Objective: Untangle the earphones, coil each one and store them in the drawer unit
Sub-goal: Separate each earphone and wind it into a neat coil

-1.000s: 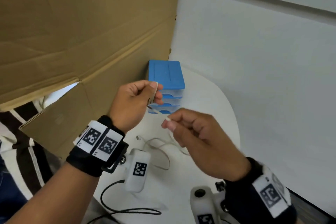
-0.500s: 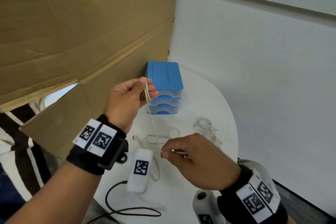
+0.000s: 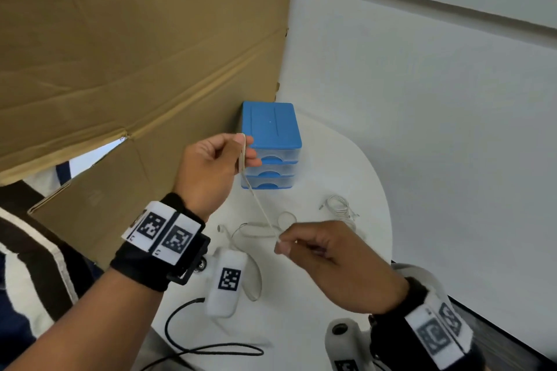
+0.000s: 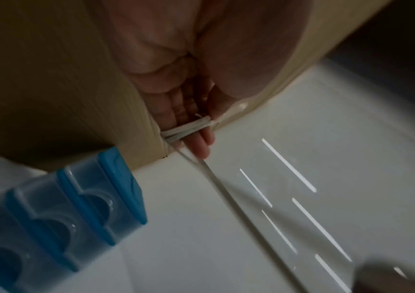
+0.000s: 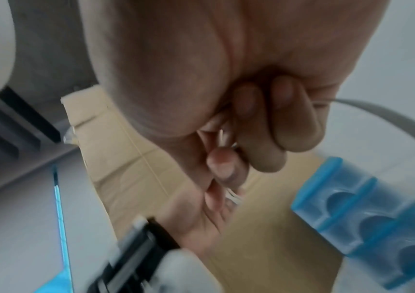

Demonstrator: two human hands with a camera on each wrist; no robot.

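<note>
The left hand holds several loops of the white earphone cable wound round its fingers; the right hand, at 5 o'clock from it, pinches the same cable (taut between them). The blue 3-drawer unit stands behind on the tabletop, all drawers shut.

Your white table carries the blue drawer unit at centre frame, a coiled earphone right of it, and a black cable at the bottom.
</note>
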